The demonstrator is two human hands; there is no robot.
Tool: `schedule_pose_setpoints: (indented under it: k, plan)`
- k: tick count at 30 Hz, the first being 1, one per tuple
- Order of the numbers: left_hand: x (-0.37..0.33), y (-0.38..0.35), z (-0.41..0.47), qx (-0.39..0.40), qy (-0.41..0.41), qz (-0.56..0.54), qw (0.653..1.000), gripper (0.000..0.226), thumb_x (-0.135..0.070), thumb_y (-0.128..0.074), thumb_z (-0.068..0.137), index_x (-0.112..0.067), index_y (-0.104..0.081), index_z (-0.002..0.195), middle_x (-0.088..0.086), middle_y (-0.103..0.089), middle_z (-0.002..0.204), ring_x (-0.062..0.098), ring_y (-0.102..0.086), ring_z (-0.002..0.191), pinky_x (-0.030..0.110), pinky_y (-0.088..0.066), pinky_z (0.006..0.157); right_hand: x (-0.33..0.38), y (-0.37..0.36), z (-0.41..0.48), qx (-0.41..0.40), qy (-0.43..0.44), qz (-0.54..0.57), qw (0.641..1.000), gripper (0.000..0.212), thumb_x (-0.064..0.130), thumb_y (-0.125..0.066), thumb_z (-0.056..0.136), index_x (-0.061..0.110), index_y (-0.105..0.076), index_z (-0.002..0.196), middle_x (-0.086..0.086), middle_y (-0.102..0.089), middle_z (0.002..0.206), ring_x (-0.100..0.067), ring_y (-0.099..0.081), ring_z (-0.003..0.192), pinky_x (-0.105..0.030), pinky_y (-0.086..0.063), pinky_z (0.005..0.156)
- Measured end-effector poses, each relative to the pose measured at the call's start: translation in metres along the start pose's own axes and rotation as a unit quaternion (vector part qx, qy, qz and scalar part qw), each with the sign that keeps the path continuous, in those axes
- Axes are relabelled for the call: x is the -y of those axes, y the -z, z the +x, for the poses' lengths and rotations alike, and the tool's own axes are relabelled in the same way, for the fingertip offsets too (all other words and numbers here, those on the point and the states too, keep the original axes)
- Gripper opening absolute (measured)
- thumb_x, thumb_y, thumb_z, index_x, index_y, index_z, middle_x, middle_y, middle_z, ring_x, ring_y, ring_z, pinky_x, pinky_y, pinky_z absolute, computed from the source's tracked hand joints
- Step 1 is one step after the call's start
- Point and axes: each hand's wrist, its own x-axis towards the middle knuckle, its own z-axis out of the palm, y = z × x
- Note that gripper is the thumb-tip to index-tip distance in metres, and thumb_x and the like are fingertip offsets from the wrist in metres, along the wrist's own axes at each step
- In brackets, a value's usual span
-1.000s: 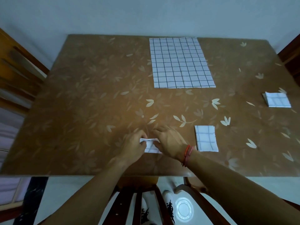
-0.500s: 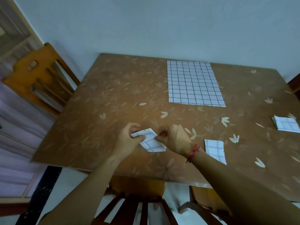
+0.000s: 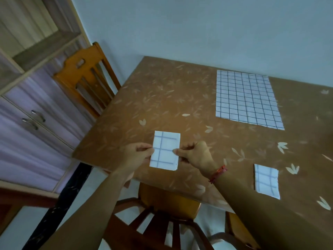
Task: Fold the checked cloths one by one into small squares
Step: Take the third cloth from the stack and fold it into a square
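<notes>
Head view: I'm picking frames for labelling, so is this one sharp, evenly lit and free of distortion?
Head view: dim and bluish, with no glare; the folded cloth, pinched by the left hand and right hand, looks soft, its grid lines smeared; the unfolded cloth reads sharper; wide-angle bending skews the table edges.
</notes>
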Motion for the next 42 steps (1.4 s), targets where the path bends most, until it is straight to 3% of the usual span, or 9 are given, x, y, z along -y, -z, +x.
schedule_pose_setpoints:
  k: [4,8,14,22,28,36,42]
  plan:
    - [0.004,0.019,0.003,-0.037,0.0,0.015,0.999,0.01,-0.008,-0.072,0.084,-0.013,-0.07,0.093,0.001,-0.072,0.092,0.013,-0.067,0.087,0.022,-0.053,0.067,0.004,-0.024,0.005,0.02,-0.03,0.025,0.999,0.012,0.009,-0.08,0.077,0.004,-0.072,0.07,-0.014,-0.072,0.065,-0.018,-0.065,0.053,-0.025,-0.055,0.049]
    - [0.007,0.034,0.009,-0.064,-0.001,0.023,0.998,0.011,-0.007,-0.073,0.082,-0.008,-0.07,0.093,0.001,-0.071,0.089,0.012,-0.067,0.082,0.017,-0.048,0.061,0.007,-0.042,0.015,0.028,-0.053,0.053,0.997,0.014,0.006,-0.077,0.08,-0.006,-0.072,0.085,-0.022,-0.073,0.081,-0.027,-0.07,0.068,-0.026,-0.057,0.05]
    - [0.014,0.056,0.035,-0.052,-0.004,0.034,0.998,0.005,-0.011,-0.071,0.085,-0.015,-0.072,0.087,0.0,-0.073,0.088,0.014,-0.068,0.085,0.028,-0.055,0.073,0.002,-0.066,0.037,0.028,-0.075,0.045,0.996,0.016,0.007,-0.074,0.083,-0.007,-0.071,0.092,-0.014,-0.075,0.078,-0.019,-0.072,0.063,-0.027,-0.059,0.053]
    - [0.034,0.082,0.09,-0.033,0.014,0.079,0.996,0.006,-0.007,-0.072,0.083,-0.013,-0.071,0.085,0.006,-0.072,0.085,0.022,-0.07,0.08,0.033,-0.06,0.065,-0.006,-0.099,0.083,0.012,-0.107,0.016,0.994,0.02,0.014,-0.082,0.076,-0.001,-0.072,0.085,-0.014,-0.074,0.077,-0.018,-0.073,0.066,-0.028,-0.059,0.052]
    - [0.052,0.088,0.128,-0.025,0.022,0.104,0.994,0.003,-0.005,-0.071,0.083,-0.005,-0.072,0.086,0.009,-0.071,0.08,0.019,-0.068,0.071,0.031,-0.059,0.062,-0.018,-0.125,0.119,0.005,-0.137,0.022,0.99,0.017,0.015,-0.08,0.078,0.002,-0.069,0.082,-0.01,-0.073,0.072,-0.013,-0.07,0.058,-0.029,-0.059,0.052]
    - [0.078,0.093,0.175,-0.037,0.022,0.158,0.986,0.008,-0.008,-0.075,0.079,-0.015,-0.072,0.075,0.005,-0.071,0.071,0.02,-0.067,0.067,0.033,-0.057,0.061,-0.037,-0.15,0.156,0.007,-0.153,0.007,0.988,0.014,0.013,-0.079,0.079,0.012,-0.069,0.07,-0.009,-0.074,0.073,-0.016,-0.073,0.063,-0.026,-0.058,0.051]
    - [0.081,0.087,0.195,-0.055,0.002,0.191,0.98,0.002,-0.008,-0.075,0.077,-0.009,-0.075,0.079,0.004,-0.07,0.069,0.019,-0.066,0.067,0.026,-0.046,0.056,-0.04,-0.154,0.175,-0.006,-0.156,0.013,0.988,0.01,0.012,-0.078,0.08,0.008,-0.069,0.079,-0.01,-0.073,0.072,-0.014,-0.072,0.057,-0.023,-0.055,0.046]
